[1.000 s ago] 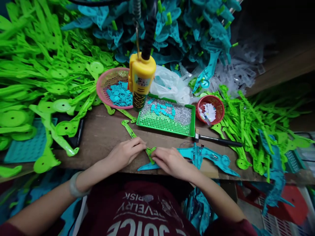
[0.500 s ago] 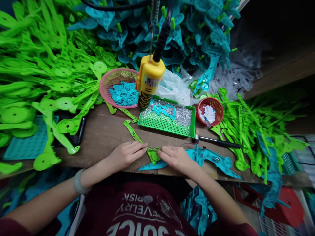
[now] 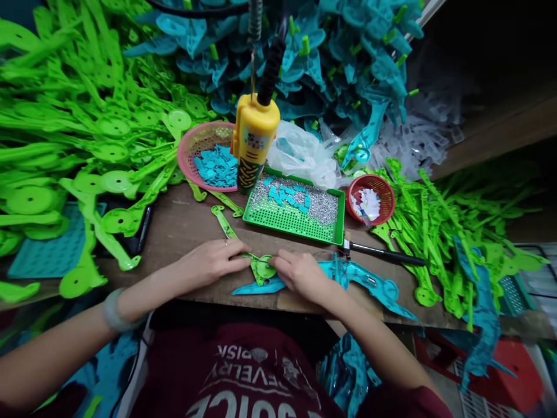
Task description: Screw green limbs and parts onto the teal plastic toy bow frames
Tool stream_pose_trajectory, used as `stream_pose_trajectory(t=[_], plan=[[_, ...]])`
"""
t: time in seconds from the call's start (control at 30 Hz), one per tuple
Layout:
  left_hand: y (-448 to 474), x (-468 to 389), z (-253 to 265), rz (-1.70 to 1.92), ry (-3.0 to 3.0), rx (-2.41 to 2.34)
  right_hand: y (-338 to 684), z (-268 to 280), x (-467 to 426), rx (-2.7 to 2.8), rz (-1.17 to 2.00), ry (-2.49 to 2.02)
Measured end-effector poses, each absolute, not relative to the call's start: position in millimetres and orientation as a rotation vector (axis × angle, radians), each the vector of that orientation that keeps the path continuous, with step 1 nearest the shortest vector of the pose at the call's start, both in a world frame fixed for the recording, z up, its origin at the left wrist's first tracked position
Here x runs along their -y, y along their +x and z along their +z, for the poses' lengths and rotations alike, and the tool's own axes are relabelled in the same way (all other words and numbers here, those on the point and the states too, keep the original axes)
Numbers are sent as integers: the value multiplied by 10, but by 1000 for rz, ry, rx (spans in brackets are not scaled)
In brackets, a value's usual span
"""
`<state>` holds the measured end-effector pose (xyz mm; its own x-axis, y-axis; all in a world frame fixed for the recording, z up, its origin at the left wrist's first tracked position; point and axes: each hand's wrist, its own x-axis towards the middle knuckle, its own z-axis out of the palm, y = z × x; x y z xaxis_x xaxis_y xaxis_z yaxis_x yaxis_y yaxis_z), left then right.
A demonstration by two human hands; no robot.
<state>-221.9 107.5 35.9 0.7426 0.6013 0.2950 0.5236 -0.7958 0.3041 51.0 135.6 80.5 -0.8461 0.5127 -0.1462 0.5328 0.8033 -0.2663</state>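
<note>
My left hand (image 3: 213, 260) has its fingers closed on a bright green plastic part (image 3: 262, 270), whose long arm reaches up and left over the bench. On the other side my right hand (image 3: 300, 271) pinches the right edge of the same part, fingertips pressed together. Thin dark wire appears to run across its wide end. A blue plastic shell (image 3: 376, 284) lies flat beneath the green part and my right hand, reaching out to the right. My fingers hide some of both pieces.
A yellow electric screwdriver (image 3: 256, 136) hangs above a green tray (image 3: 300, 231) of screws and small blue pieces. Baskets, pink (image 3: 185, 157) and red (image 3: 389, 215), stand either side. A black-handled hammer (image 3: 385, 253) lies right. Green parts (image 3: 37, 200) pile at left, blue ones (image 3: 326, 64) behind.
Both hands, the green part and the blue shell have shifted a little left on the bench. The hanging screwdriver has swung slightly left. More of the green part's wide end now shows.
</note>
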Motion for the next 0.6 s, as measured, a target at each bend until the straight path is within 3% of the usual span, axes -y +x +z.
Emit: stream_pose_trajectory(t=[0.3,0.6], plan=[[-1577,-625,515,629,2524,-1377,485,889,-1416,-2786,-779,967],[-1534,-691,509,637,2350,-1359,297,1059,-1322,-2629,-953,1206]])
